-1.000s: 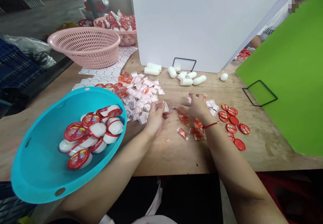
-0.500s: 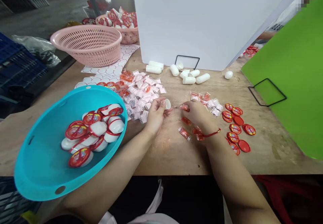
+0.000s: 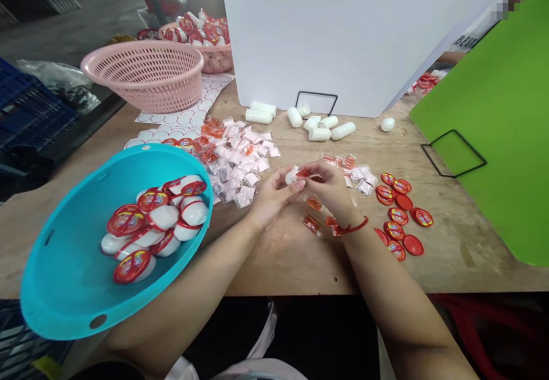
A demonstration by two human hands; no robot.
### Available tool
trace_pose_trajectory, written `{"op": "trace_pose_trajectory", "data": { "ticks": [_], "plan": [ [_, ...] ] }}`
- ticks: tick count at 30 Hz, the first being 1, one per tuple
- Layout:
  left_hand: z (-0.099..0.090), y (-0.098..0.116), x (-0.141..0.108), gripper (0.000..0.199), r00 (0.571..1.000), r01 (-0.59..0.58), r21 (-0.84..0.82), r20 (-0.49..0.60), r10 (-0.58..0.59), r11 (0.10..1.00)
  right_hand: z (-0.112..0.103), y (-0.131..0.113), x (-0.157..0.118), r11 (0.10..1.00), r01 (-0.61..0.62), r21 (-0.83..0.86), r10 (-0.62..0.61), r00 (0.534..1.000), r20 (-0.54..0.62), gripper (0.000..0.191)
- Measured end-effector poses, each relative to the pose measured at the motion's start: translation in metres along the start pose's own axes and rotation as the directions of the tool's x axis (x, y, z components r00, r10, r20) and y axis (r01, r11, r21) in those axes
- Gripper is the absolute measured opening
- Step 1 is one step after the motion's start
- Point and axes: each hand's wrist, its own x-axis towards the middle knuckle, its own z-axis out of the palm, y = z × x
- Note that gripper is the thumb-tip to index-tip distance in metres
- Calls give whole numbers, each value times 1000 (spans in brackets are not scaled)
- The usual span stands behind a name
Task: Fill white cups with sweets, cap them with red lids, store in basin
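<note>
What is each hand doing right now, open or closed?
Left hand: closed, pinching a white plastic capsule.
Right hand: closed, pinching a small red sachet.

Two bare forearms are extended across the frame, the left forearm [image 3: 201, 266] angled in from the lower left and the right forearm [image 3: 386, 288] from the lower right, converging at centre. The left hand [image 3: 272, 200] is turned inward and raised slightly from the wrist, its left fingers [image 3: 295, 184] curled in a pinch against the thumb. The right hand [image 3: 330, 188] is held just beside it, back uppermost, with the right fingers [image 3: 311, 168] bent downward in a matching pinch. Both sets of fingertips are brought together at the middle. A thin red cord bracelet [image 3: 354, 227] is worn around the right wrist.
</note>
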Motion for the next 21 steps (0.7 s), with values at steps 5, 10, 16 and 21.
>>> {"op": "trace_pose_trajectory", "data": {
  "ticks": [5,10,16,21],
  "plan": [
    [-1,-2,2,49,998,6,33,-62,-4,999,7,-4,-5,929,249,-273,-252,967,25,14],
    [-4,-3,6,46,994,-47,87,-96,55,995,9,-9,-9,910,336,-243,-318,942,108,19],
    [-8,-2,9,40,982,-87,170,-151,113,982,-24,-5,3,912,73,-403,-123,987,-101,52],
    [-10,-4,9,40,987,-59,238,-130,92,969,-110,1,0,404,-405,-820,224,913,-341,53]
  ]
}}
